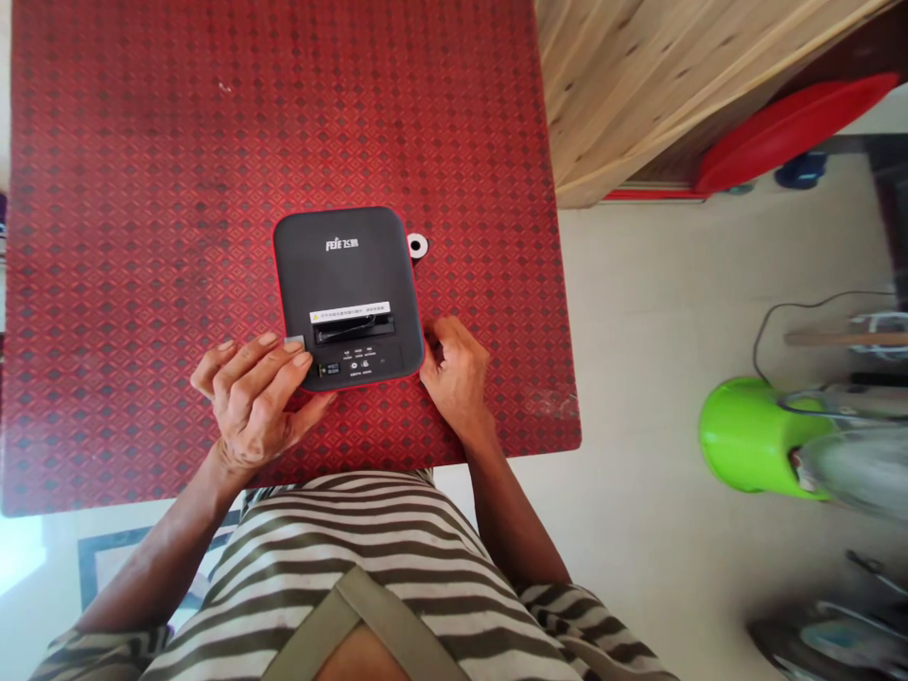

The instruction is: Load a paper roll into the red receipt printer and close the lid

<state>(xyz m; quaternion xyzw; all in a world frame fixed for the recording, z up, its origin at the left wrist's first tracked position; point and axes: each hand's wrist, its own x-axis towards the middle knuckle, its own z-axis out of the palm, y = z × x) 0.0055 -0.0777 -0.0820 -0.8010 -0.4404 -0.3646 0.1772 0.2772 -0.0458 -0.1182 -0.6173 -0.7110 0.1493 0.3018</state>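
Note:
A black receipt printer [340, 270] with a red rim lies on the red patterned table, its paper slot and small control icons toward me. A white label strip [350, 312] runs above the slot. My left hand [252, 392] grips the printer's near left corner, fingertips by a small grey tab [294, 342] and thumb at the front edge. Against the right side, my right hand [458, 369] is closed with curled fingers touching the casing; its fingertips are partly hidden. A paper roll [418, 246] shows its white end just beyond the printer's right edge.
The red table [177, 170] ends close to my body. Wooden boards [617, 85] border its far right side. On the floor to the right stand a green bin-like container [742, 435] and a cable. A red round object [787, 128] is farther back.

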